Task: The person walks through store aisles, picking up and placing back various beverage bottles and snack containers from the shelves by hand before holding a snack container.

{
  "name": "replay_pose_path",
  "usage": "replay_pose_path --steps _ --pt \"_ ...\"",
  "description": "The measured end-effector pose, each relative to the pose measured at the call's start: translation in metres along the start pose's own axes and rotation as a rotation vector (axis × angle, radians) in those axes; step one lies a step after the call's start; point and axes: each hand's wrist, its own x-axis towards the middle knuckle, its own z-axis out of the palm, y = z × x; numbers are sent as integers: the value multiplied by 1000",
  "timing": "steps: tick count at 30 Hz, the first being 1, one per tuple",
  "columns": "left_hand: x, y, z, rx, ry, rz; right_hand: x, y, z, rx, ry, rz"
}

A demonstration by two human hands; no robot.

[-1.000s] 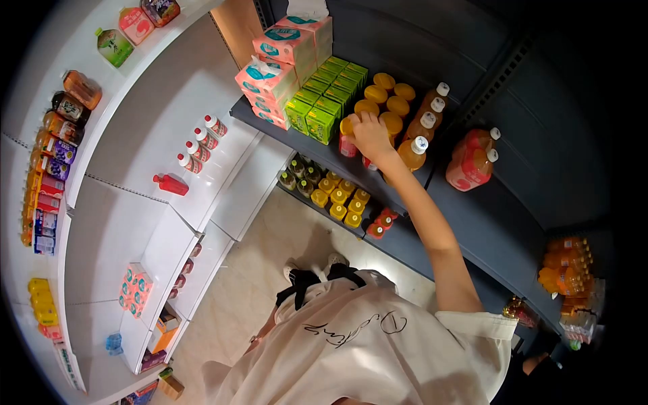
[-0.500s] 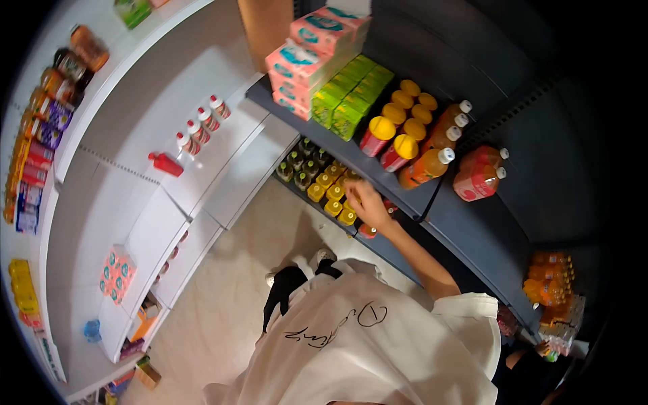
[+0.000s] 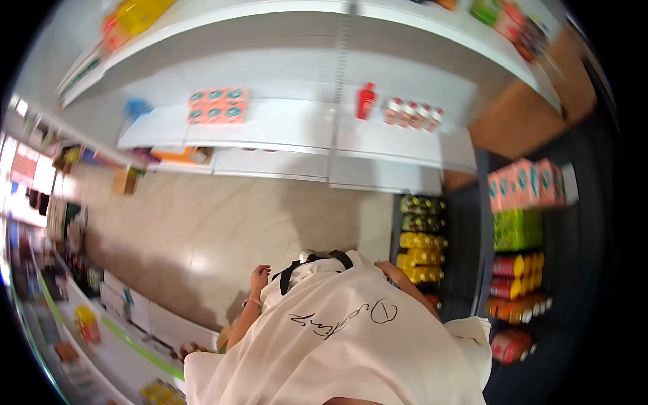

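My left hand (image 3: 260,277) hangs at my left side over the floor, fingers loosely spread and holding nothing. Close to my right hip is my right hand (image 3: 386,268), its fingers stretched out beside the white shirt (image 3: 344,324); I see nothing in it, though it is small and partly blurred. Nearest to that hand are yellow-labelled bottles (image 3: 422,256) on the low dark shelf. Dark bottles with green caps (image 3: 423,213) stand in rows behind them.
White shelves (image 3: 283,121) ahead carry pink tissue packs (image 3: 217,106), a red bottle (image 3: 366,101) and small red-capped bottles (image 3: 413,113). On the dark shelf at right are tissue packs (image 3: 526,185), green cartons (image 3: 518,229) and orange drinks (image 3: 516,308). Another shelf (image 3: 128,337) runs along the left.
My view has swung left toward the white shelves. My right hand has drawn back from over the low bottle shelf to my side, and my left hand has come into view.
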Motion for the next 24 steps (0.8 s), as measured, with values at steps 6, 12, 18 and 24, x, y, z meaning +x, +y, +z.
replay_pose_path --steps 6,12,18,24 --pt "4 -94 -38 -146 207 -347 52 -97 23 -272 -261 342" --pt "-22 -111 -54 -231 272 -460 37 -238 152 -514 -555 178" --pt "-16 -136 -63 -349 404 -510 124 -284 259 -523 -772 -192" --pt "22 -132 -121 -226 483 -606 113 -434 389 -1350 -963 -424"
